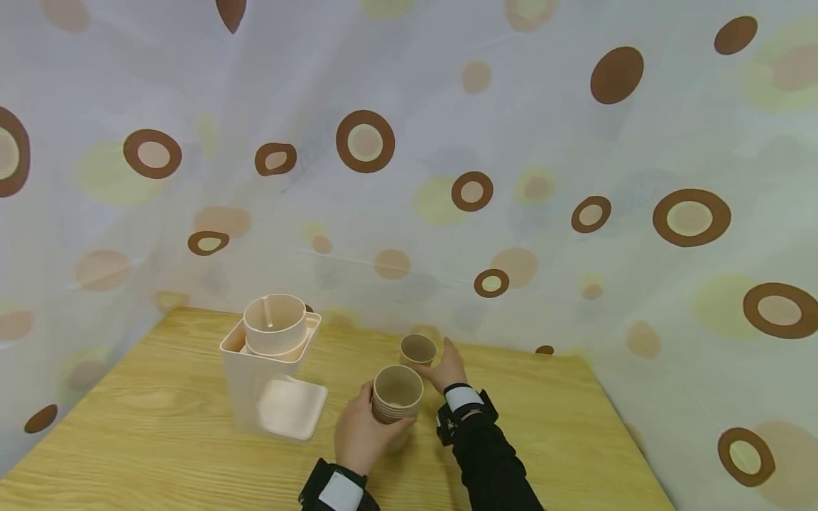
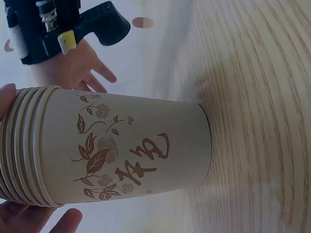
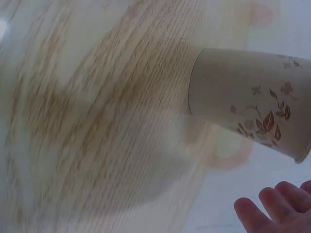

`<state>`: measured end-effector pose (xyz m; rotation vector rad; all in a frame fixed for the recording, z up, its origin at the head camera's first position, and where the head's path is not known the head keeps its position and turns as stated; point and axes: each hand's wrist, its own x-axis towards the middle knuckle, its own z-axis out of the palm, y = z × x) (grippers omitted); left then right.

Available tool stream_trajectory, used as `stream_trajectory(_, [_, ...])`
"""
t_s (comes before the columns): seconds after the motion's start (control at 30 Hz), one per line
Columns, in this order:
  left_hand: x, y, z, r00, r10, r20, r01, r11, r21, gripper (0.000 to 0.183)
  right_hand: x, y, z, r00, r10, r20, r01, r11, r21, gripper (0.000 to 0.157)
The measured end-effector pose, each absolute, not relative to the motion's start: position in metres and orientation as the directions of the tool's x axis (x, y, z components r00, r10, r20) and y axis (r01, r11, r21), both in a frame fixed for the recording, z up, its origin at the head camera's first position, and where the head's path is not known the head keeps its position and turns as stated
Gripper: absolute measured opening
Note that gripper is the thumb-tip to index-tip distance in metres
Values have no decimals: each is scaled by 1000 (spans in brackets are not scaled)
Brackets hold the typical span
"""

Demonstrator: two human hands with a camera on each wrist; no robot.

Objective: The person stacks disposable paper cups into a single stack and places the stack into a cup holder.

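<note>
A stack of paper cups (image 1: 397, 406) with brown floral print stands upright on the wooden table. Around the upper part of the stack, my left hand (image 1: 361, 434) grips with thumb and fingers. In the left wrist view, several nested rims show on the stack (image 2: 121, 145). Just behind stands a single paper cup (image 1: 418, 349), upright. My right hand (image 1: 447, 369) is at this cup's right side, its fingers extended. In the right wrist view, the fingertips (image 3: 245, 208) appear apart from the cup (image 3: 243, 92); the thumb is hidden there.
To the left stands a pale plastic bin (image 1: 246, 387) holding a round cream container (image 1: 276, 326). A whitish square lid-like piece (image 1: 292, 409) leans at its front. Behind the wooden table (image 1: 160, 397) hangs a white sheet (image 1: 422, 92) with brown circles.
</note>
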<state>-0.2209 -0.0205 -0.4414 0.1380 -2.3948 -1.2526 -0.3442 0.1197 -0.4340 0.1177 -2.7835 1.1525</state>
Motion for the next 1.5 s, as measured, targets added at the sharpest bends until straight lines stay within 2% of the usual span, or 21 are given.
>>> stream_trajectory(0.2, [-221,-18,-440,-897,-289,335,93,616,782,75,-349,110,-434,-986,-36,160,-137,713,-688,93])
stream_trajectory(0.37, [-222,-18,-441,-893,-296,338,94,612,785,75,-362,113,-443,-985,-42,167,-152,668,-729,98])
stream_trajectory(0.43, [-223,-18,-442,-895,-293,338,95,613,784,75,-378,119,-465,-967,-59,249,-226,653,-723,96])
stream_trajectory(0.53, [-222,-17,-444,-898,-285,336,97,616,781,75,-386,124,-480,-950,-57,307,-269,651,-710,89])
stream_trajectory(0.63, [-220,-14,-445,-899,-281,336,102,611,785,74,-375,125,-475,-955,-16,295,-241,623,-744,80])
stream_trajectory(0.67, [-220,-14,-444,-898,-283,337,103,609,786,74,-363,123,-462,-971,10,240,-185,610,-771,81])
stream_trajectory(0.93, [-221,-16,-443,-889,-300,347,99,613,784,75,-335,135,-441,-974,134,184,-79,560,-824,77])
stream_trajectory(1.2, [-220,-12,-443,-915,-254,313,99,611,786,79,-319,157,-439,-974,146,175,-78,507,-858,78])
stream_trajectory(1.5, [-223,-2,-441,-902,-264,342,110,627,772,78,-301,164,-406,-961,145,236,-145,463,-875,70])
